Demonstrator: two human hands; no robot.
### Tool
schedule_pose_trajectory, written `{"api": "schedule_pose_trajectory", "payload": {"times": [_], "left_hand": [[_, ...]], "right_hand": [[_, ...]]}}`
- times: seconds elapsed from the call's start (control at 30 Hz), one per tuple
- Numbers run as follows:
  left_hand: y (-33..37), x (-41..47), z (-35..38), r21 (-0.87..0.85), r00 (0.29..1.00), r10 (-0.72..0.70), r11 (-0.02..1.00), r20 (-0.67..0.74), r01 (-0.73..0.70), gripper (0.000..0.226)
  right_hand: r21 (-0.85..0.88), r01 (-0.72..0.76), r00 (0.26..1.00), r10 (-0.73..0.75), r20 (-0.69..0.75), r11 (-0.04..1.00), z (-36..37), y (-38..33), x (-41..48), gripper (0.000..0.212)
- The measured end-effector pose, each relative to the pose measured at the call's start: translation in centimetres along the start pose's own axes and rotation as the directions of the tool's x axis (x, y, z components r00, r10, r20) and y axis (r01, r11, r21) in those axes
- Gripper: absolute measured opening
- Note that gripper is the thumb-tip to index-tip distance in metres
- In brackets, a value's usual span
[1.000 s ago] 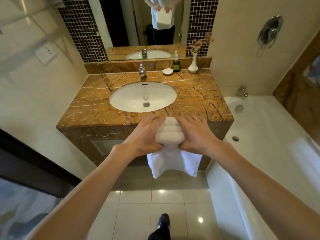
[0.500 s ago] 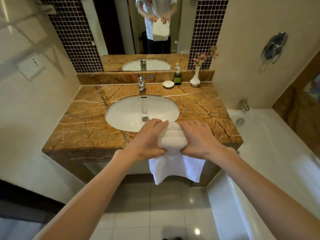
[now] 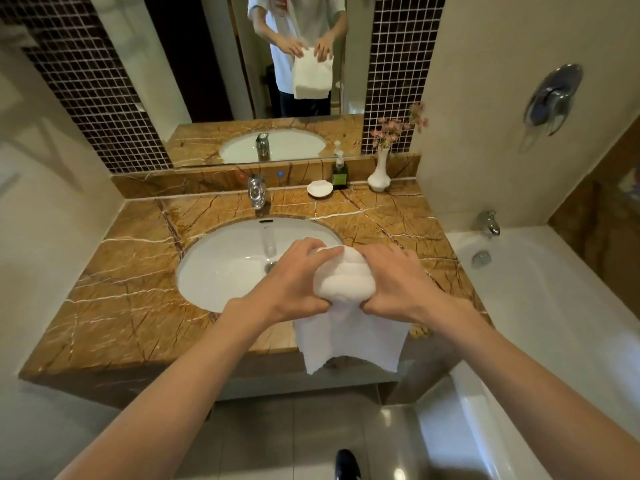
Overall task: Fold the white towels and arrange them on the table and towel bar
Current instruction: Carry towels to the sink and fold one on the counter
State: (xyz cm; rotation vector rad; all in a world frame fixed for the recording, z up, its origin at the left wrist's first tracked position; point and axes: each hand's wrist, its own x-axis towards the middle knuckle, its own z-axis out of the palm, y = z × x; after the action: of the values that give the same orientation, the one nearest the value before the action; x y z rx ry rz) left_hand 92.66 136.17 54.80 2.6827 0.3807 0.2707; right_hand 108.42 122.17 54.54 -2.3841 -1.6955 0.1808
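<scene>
Bathroom, cramped: wall close on the left, white bathtub point(image 3: 554, 323) filling the right side, a strip of tiled floor point(image 3: 294, 438) at the bottom. Brown marble desk point(image 3: 121, 289) spans the middle; its front edge runs under both forearms and its right end meets the tub rim. A wide stretch of marble lies left of the sink. Mirror point(image 3: 214, 64) sits above the back ledge, its top cut off by the frame; the reflection shows a torso and two hands with the towel. Oval sink point(image 3: 225, 265) is set in the desk, its near-right rim hidden behind the hands.

White towel point(image 3: 343, 282) is held over the desk's front right part, just beside the sink. Its upper part is bunched into a roll, and its loose tail hangs past the desk's front edge. Left hand point(image 3: 294, 282) and right hand point(image 3: 398, 285) grip the roll from either side, fingers curled around it; fingertips are hidden in the cloth.

Small items along the back ledge, well apart from the hands: faucet point(image 3: 257, 192), soap dish point(image 3: 319, 188), pump bottle point(image 3: 340, 171), white vase point(image 3: 380, 173) with pink flowers. Tub spout point(image 3: 488, 221) is blurry. Dark shoe point(image 3: 347, 465) is cut off by the bottom edge.
</scene>
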Motion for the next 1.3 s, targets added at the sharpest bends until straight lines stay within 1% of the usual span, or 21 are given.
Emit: {"api": "schedule_pose_trajectory", "payload": {"times": [0.2, 0.43, 0.6, 0.93, 1.1, 1.3], "left_hand": [[-1.7, 5.8, 0.1, 0.015, 1.000, -0.015, 1.000, -0.010, 0.016, 0.089], [-4.0, 10.8, -0.1, 0.021, 1.000, -0.020, 1.000, 0.015, 0.020, 0.090], [-6.1, 14.6, 0.3, -0.008, 1.000, -0.012, 1.000, 0.026, 0.012, 0.094], [-9.6, 22.4, 1.1, -0.037, 0.995, 0.093, 0.995, 0.030, -0.092, 0.093], [-10.1, 24.9, 1.9, -0.042, 0.990, 0.133, 0.990, 0.051, -0.131, 0.093], [-9.7, 27.2, 2.9, -0.036, 0.979, 0.178, 0.984, 0.095, -0.175, 0.092]], "right_hand": [[0.010, 0.021, 1.000, -0.021, -0.013, 1.000, -0.9, 3.7, 5.0, 0.085], [0.040, 0.018, 1.000, -0.018, 0.020, 0.999, -1.0, 6.4, 9.7, 0.087], [0.014, -0.036, 0.999, 0.035, 0.028, 0.999, -0.8, 8.1, 12.8, 0.088], [-0.034, -0.172, 0.985, 0.172, -0.009, 0.985, -1.6, 11.4, 17.5, 0.081], [-0.030, -0.217, 0.976, 0.217, -0.012, 0.976, -1.7, 12.9, 18.3, 0.084], [-0.043, -0.238, 0.971, 0.239, 0.015, 0.970, -1.3, 15.1, 18.9, 0.086]]}}
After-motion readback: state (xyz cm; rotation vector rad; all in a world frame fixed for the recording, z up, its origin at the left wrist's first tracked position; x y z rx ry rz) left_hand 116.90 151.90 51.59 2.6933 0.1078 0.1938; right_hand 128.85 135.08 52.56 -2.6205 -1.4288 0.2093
